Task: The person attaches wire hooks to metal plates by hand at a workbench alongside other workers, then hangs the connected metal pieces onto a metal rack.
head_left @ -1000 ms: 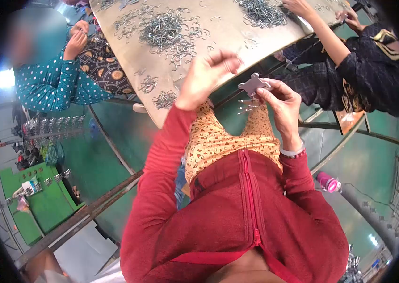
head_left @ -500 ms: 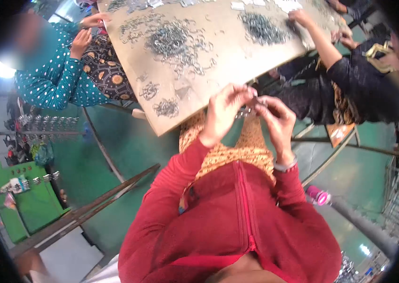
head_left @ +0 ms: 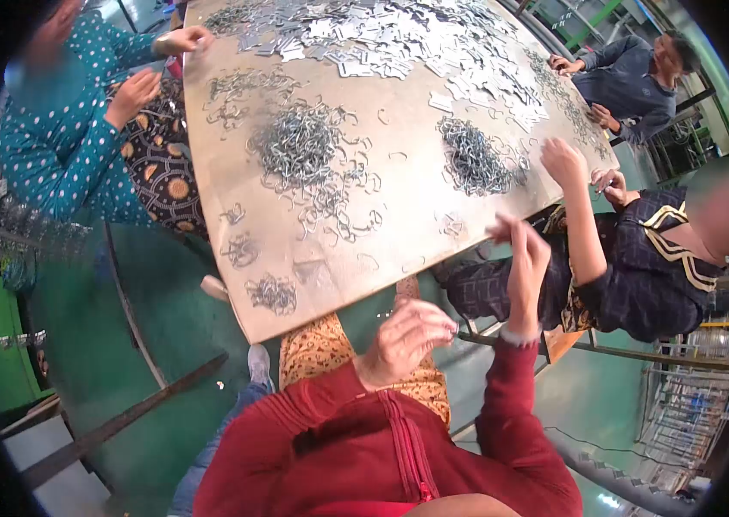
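My left hand (head_left: 407, 340) is held in front of my body, off the near table edge, its fingers curled together. A small shiny bit shows at its fingertips, too small to name. Out over the table's right edge is my right hand (head_left: 524, 254); its fingers are smeared by motion, so I cannot tell whether they hold anything. Nearest to it lie a few small metal pieces (head_left: 450, 226) and, farther back, a dense pile of curved metal pieces (head_left: 472, 159). A larger pile of C-shaped metal pieces (head_left: 300, 146) spreads across the left-middle of the tabletop (head_left: 416, 202).
Many flat silvery plates (head_left: 373, 39) cover the far end. Small metal heaps (head_left: 272, 295) lie at the near left corner. A person in a dotted sleeve (head_left: 80, 129) sits left, one in dark clothes (head_left: 588, 250) right, another (head_left: 632, 86) far right.
My hands were together over the near edge; now they are apart. My right hand has moved out over the table's right side, while my left has drawn nearer my body. The view has tilted up.
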Motion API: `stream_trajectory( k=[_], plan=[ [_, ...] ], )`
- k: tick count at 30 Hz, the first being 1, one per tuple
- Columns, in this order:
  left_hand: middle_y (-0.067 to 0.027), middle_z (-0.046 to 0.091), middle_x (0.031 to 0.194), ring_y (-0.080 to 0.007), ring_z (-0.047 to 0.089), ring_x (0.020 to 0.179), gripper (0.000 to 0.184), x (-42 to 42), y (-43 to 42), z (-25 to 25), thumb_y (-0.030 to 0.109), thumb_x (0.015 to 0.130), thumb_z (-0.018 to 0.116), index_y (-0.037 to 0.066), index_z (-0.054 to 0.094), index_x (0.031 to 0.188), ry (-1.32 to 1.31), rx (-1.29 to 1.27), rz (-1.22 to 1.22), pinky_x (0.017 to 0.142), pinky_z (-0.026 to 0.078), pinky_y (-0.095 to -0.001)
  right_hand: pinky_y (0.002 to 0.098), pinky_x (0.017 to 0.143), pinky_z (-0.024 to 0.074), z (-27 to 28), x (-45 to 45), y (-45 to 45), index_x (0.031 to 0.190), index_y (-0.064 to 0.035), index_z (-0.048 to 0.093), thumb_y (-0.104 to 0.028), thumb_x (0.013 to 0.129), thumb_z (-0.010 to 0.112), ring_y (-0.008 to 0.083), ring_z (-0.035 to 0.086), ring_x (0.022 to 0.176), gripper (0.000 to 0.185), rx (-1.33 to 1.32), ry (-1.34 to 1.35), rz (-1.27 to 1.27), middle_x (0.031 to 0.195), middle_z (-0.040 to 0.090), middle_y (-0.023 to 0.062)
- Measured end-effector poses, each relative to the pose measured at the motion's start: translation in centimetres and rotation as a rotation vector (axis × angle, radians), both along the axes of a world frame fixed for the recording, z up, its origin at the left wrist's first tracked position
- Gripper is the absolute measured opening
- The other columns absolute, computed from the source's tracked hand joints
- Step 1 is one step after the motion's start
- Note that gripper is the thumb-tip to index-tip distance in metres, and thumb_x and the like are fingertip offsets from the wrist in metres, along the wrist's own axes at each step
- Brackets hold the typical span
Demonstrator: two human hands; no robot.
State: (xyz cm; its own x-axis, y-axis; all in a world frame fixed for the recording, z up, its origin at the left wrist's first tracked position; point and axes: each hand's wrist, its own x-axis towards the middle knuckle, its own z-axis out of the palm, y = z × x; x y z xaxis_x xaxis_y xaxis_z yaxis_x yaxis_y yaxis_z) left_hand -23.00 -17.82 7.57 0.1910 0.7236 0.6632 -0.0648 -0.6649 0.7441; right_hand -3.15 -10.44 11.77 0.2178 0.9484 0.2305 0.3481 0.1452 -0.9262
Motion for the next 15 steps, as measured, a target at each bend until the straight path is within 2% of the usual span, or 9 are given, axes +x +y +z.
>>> stream_trajectory(
  k=[1,3,5,7,10,13,15],
  plan=[
    [-0.0036,0.063,0.09,-0.021,0.06,0.086,0.023,-0.1,0.0,-0.2,0.001,0.067,0.072,0.006,0.059,0.085,0.012,-0.009,-0.012,0.074,0.047,-0.0322,0.025,0.063,0.0438,0.3,0.0,3.3,0.093,0.0027,0.066,-0.027,0.091,0.052,0.0103,0.057,0.069,0.033,0.008,-0.066,-0.024,0.072,0.064,0.0079],
    [-0.0036,0.063,0.092,-0.0215,0.06,0.087,0.024,-0.2,0.0,-1.1,0.0,0.065,0.072,0.006,0.059,0.085,0.031,-0.03,-0.03,0.074,0.047,-0.0324,0.0264,0.06,0.0421,0.6,0.3,10.1,0.087,0.003,0.065,-0.029,0.091,0.051,0.014,0.056,0.062,0.035,-0.099,-0.359,-0.008,0.065,0.062,0.011],
    [-0.0036,0.063,0.092,-0.0216,0.06,0.088,0.025,-0.3,-0.2,-1.7,0.0,0.064,0.072,0.006,0.059,0.085,0.051,-0.062,-0.029,0.074,0.047,-0.0323,0.0322,0.063,0.0435,-1.1,0.3,17.4,0.084,0.0017,0.065,-0.033,0.089,0.051,0.0236,0.058,0.065,0.038,-0.061,-0.673,0.01,0.061,0.06,0.0163],
    [-0.0048,0.063,0.092,-0.0229,0.06,0.088,0.023,-0.8,0.0,-1.8,0.0,0.065,0.07,0.005,0.059,0.085,0.089,-0.087,-0.046,0.075,0.047,-0.0337,0.0386,0.071,0.0448,-4.9,1.0,24.2,0.083,0.0007,0.066,-0.042,0.085,0.055,0.0328,0.059,0.073,0.044,-0.082,-0.92,-0.06,0.072,0.064,0.0164],
    [-0.0079,0.064,0.092,-0.0259,0.06,0.087,0.018,-1.3,0.0,-1.6,0.001,0.07,0.067,0.003,0.059,0.086,0.13,-0.132,-0.051,0.076,0.047,-0.0358,0.0424,0.078,0.0445,-5.4,-1.7,28.3,0.082,-0.0013,0.066,-0.047,0.08,0.06,0.0347,0.06,0.078,0.046,-0.205,-1.228,-0.214,0.082,0.066,0.0142],
    [-0.0083,0.064,0.092,-0.0261,0.06,0.087,0.017,-1.8,0.0,-1.6,0.001,0.07,0.067,0.002,0.059,0.086,0.178,-0.109,-0.042,0.075,0.047,-0.0358,0.0427,0.08,0.0447,-7.6,-2.4,31.3,0.088,-0.0029,0.065,-0.047,0.076,0.063,0.0334,0.059,0.081,0.046,-0.177,-1.239,-0.244,0.092,0.065,0.0133],
    [-0.0086,0.064,0.092,-0.026,0.06,0.087,0.017,-1.8,-0.3,-1.1,0.002,0.071,0.067,0.002,0.058,0.085,0.134,-0.16,-0.015,0.075,0.047,-0.0356,0.0406,0.078,0.046,-8.2,-2.4,32.5,0.097,-0.0037,0.06,-0.038,0.073,0.07,0.0322,0.059,0.081,0.043,-0.14,-1.066,-0.069,0.089,0.064,0.0158]
  ],
)
